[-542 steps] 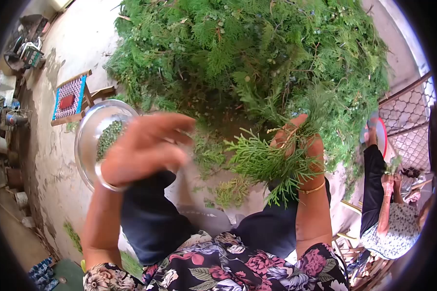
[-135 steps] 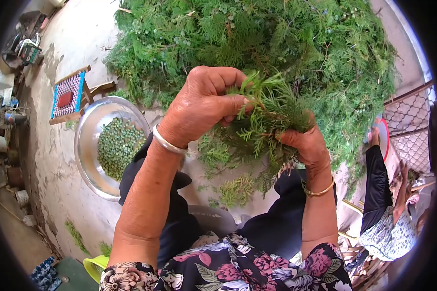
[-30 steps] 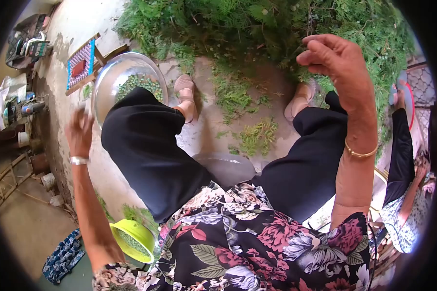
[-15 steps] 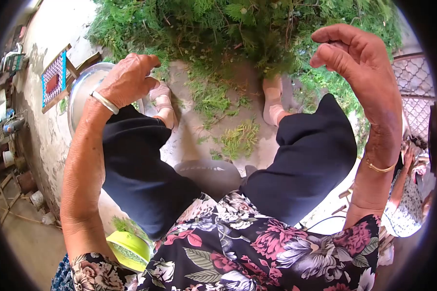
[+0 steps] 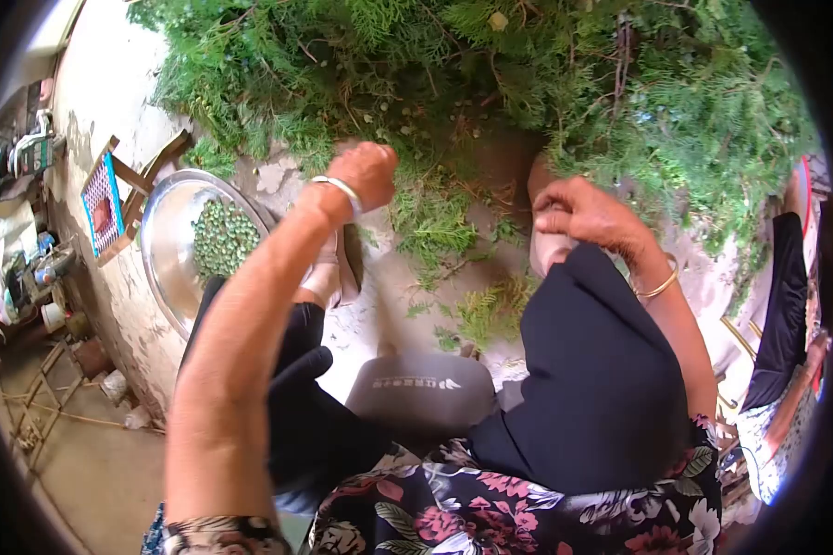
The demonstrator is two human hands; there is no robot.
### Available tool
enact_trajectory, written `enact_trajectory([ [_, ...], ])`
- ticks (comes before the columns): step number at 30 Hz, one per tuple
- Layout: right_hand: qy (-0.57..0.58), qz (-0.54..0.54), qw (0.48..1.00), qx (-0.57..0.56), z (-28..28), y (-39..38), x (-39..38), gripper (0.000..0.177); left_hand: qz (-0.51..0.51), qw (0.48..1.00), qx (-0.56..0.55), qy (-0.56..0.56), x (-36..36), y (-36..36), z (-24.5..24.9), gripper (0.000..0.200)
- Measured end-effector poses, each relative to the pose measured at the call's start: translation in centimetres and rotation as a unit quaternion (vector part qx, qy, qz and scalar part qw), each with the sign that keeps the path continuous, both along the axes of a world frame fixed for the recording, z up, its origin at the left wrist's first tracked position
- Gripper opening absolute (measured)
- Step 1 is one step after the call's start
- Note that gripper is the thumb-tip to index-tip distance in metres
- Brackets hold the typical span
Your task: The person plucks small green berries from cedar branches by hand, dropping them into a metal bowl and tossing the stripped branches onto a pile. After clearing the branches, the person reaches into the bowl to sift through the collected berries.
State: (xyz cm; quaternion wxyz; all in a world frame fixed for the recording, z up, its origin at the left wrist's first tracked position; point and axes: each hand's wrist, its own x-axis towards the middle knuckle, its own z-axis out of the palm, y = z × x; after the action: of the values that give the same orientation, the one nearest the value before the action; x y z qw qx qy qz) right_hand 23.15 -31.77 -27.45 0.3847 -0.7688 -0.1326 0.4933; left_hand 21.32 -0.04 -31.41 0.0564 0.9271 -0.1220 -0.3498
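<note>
Down at ground level, the left hand (image 5: 366,171) reaches forward, curled into a loose fist with its back to the camera; what it may grip is hidden. It hovers at the near edge of the heap of green branches (image 5: 491,83), just above loose sprigs (image 5: 432,225) scattered on the concrete. The right hand (image 5: 585,209) hangs well apart from it, above the right knee, fingers bent in and thumb against the forefinger, with nothing visible between them. Left of the left arm sits a metal bowl (image 5: 165,268) holding green berries (image 5: 222,240), and a small woven stool (image 5: 102,199) stands just beyond it.
</note>
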Motion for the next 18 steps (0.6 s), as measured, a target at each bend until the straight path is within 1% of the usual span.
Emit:
enact_trajectory([
  [1,0.007,0.002,1.000,-0.015,-2.2,-0.3,-0.5,0.046,0.048,0.998,-0.032,-0.001,-0.1,-0.5,-2.7,0.024],
  [2,0.020,0.009,1.000,-0.013,-3.9,-0.4,-0.7,0.047,0.128,0.989,-0.077,0.018,-0.3,-1.3,-4.5,0.026],
  [3,0.032,0.018,0.999,-0.011,-5.1,-0.4,-0.8,0.047,0.192,0.977,-0.089,0.013,-0.9,-2.2,-6.7,0.030],
  [5,0.048,0.001,0.999,-0.010,-6.4,0.2,-0.8,0.048,0.282,0.956,-0.030,-0.073,-2.2,-5.5,-8.0,0.033],
  [6,0.055,-0.012,0.998,-0.013,-6.8,0.4,-0.6,0.049,0.280,0.957,-0.029,-0.068,-2.5,-6.6,-9.3,0.033],
  [7,0.059,-0.013,0.998,-0.014,-7.4,0.4,-0.5,0.049,0.320,0.942,0.001,-0.099,-2.9,-7.4,-10.7,0.034],
  [8,0.067,-0.039,0.997,-0.009,-7.9,0.4,-0.6,0.049,0.358,0.924,0.033,-0.128,-3.4,-7.9,-12.1,0.036],
  [9,0.076,-0.066,0.995,-0.004,-8.5,0.4,-0.7,0.050,0.358,0.925,0.037,-0.121,-3.5,-8.1,-12.6,0.036],
  [11,0.102,-0.071,0.992,-0.013,-9.4,0.0,-0.6,0.050,0.363,0.924,0.007,-0.118,-3.4,-8.0,-13.5,0.028],
  [12,0.120,-0.075,0.990,-0.024,-9.9,-0.1,-0.8,0.050,0.359,0.926,0.014,-0.112,-3.9,-8.2,-13.5,0.028],
  [13,0.126,-0.077,0.989,-0.020,-10.3,0.1,-1.2,0.050,0.355,0.926,-0.040,-0.126,-4.5,-8.8,-13.3,0.025],
  [14,0.129,-0.107,0.986,-0.003,-10.6,0.1,-1.6,0.048,0.349,0.921,-0.096,-0.140,-5.0,-9.5,-13.0,0.022],
  [15,0.131,-0.137,0.982,0.013,-10.8,0.1,-1.9,0.046,0.347,0.923,-0.095,-0.139,-5.6,-10.5,-12.2,0.022],
  [16,0.133,-0.138,0.981,0.012,-11.4,0.2,-2.2,0.046,0.338,0.923,-0.136,-0.123,-6.4,-11.6,-11.0,0.019],
  [17,0.089,-0.165,0.982,0.035,-12.0,0.3,-2.6,0.044,0.329,0.922,-0.177,-0.107,-6.9,-12.2,-10.1,0.015],
  [18,0.045,-0.190,0.979,0.057,-12.4,0.4,-2.8,0.042,0.329,0.922,-0.176,-0.105,-7.0,-12.2,-9.6,0.015],
])
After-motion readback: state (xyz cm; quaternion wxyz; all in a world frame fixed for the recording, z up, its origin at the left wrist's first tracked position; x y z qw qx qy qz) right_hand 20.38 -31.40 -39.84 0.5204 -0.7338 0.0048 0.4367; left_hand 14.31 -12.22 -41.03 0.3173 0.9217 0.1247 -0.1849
